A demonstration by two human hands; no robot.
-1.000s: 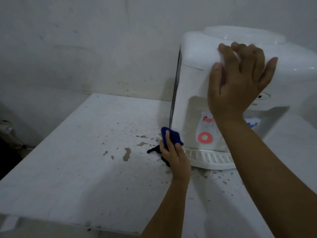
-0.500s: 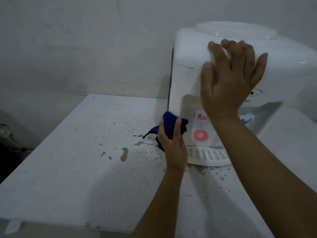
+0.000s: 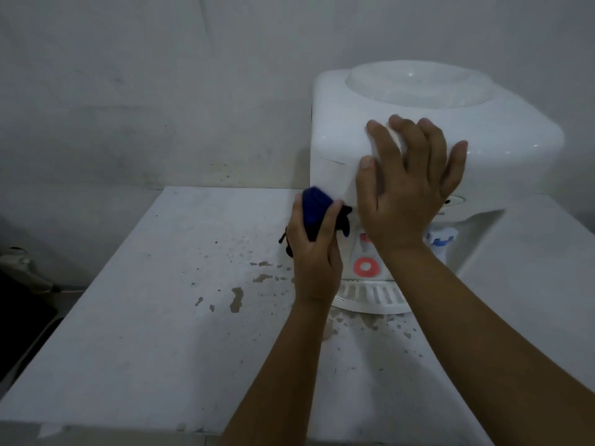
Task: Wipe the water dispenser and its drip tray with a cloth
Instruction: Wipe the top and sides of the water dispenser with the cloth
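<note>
Gripping a blue cloth (image 3: 315, 211), left hand (image 3: 314, 252) presses it on the water dispenser (image 3: 502, 146) front's left edge | right hand (image 3: 407, 194) flat, fingers straight, bracing upper front | drip tray (image 3: 370, 297) below, near the hands | stained table (image 3: 154, 300).

A bare gray wall (image 3: 161, 91) with faint marks stands behind a white table (image 3: 128, 349). The table top has brown spots and chips (image 3: 236, 299) near its middle. Past the table's left edge it is dark. The light is dim.
</note>
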